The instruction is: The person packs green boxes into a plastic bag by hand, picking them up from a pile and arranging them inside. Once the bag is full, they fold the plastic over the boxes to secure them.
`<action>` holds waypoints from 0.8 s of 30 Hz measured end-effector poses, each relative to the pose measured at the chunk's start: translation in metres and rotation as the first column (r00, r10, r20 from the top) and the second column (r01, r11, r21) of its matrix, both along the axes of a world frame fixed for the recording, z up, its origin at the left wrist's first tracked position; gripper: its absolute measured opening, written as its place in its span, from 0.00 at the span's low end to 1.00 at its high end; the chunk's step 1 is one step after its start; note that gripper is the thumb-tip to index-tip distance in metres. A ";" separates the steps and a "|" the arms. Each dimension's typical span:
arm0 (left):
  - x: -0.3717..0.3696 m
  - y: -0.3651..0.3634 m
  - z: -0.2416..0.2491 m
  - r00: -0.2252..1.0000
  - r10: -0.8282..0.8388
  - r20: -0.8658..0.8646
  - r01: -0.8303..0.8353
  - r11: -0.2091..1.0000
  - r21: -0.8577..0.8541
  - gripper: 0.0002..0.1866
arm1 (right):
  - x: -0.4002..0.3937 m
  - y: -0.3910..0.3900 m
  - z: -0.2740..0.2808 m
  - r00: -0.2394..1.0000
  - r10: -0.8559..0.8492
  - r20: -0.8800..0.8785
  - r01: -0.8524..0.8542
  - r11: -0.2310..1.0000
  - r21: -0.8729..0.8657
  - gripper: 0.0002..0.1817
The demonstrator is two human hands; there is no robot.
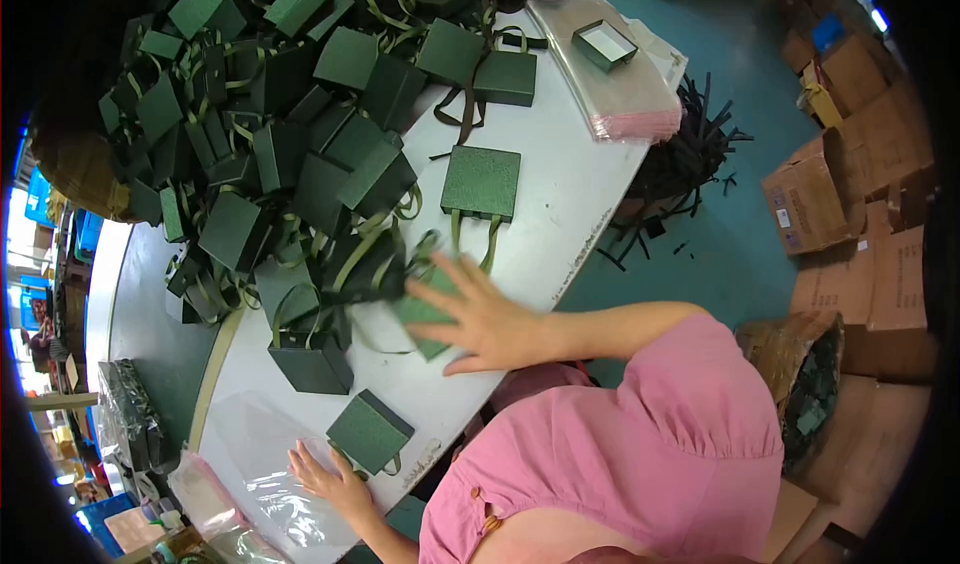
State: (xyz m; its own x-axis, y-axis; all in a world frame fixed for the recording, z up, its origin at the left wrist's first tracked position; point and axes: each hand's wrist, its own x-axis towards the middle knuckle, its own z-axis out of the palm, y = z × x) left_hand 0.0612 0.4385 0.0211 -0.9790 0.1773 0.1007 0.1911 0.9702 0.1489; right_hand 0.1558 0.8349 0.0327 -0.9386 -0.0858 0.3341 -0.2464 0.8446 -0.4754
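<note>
The white table (560,204) is the landmark here. At its far left end, a pile of dark green gift bags (270,114) with olive ribbon handles covers most of the surface.

Near the table's lower left edge lies a stack of clear plastic sleeves (250,474). The left hand (325,479) rests flat on them, fingers spread and palm down, gripping nothing. Just beside that hand, touching or almost touching its fingertips, sits a small green box (368,431), tilted to the table's edge, with a loop of ribbon showing under its corner.

Further right, around the middle of the table's near edge, the right hand (480,319) is open with fingers spread, pressing down on a flat green bag (425,309) at the foot of the pile; whether it grips the bag cannot be told.

Behind that hand, toward the table's centre, a square green bag (481,183) lies flat and alone, its ribbon handles trailing toward the person.

At the table's far right end, a second stack of clear sleeves with a pink edge (610,79) holds a small open box (604,45).

Beyond the table's right edge, black strips (690,154) lie on the teal floor, and cardboard cartons (810,199) stand further right.
</note>
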 end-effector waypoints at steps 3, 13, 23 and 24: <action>0.005 0.007 0.006 0.999 -0.046 -0.013 0.047 0.998 0.028 0.30 | -0.014 -0.031 -0.002 0.994 0.105 -0.040 -0.106 0.994 -0.004 0.35; 0.011 0.021 0.014 0.838 -0.545 -0.033 0.514 0.767 0.385 0.24 | -0.054 -0.063 0.001 0.993 0.056 -0.100 -0.062 0.996 -0.066 0.43; 0.027 -0.002 0.025 0.867 -0.498 0.010 0.457 0.803 0.384 0.39 | -0.017 -0.055 0.029 0.993 -0.113 -0.017 0.114 0.983 0.144 0.30; 0.030 -0.001 0.025 0.864 -0.503 -0.007 0.469 0.801 0.373 0.40 | -0.020 -0.055 0.027 0.984 -0.178 -0.008 0.178 0.973 0.145 0.33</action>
State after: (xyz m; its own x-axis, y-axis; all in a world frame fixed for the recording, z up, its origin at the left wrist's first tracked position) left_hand 0.0910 0.4374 0.0463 -0.7814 0.6015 0.1659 0.5928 0.6326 0.4984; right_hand 0.1357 0.7797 0.0598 -0.9448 0.0357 0.3256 -0.0838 0.9346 -0.3457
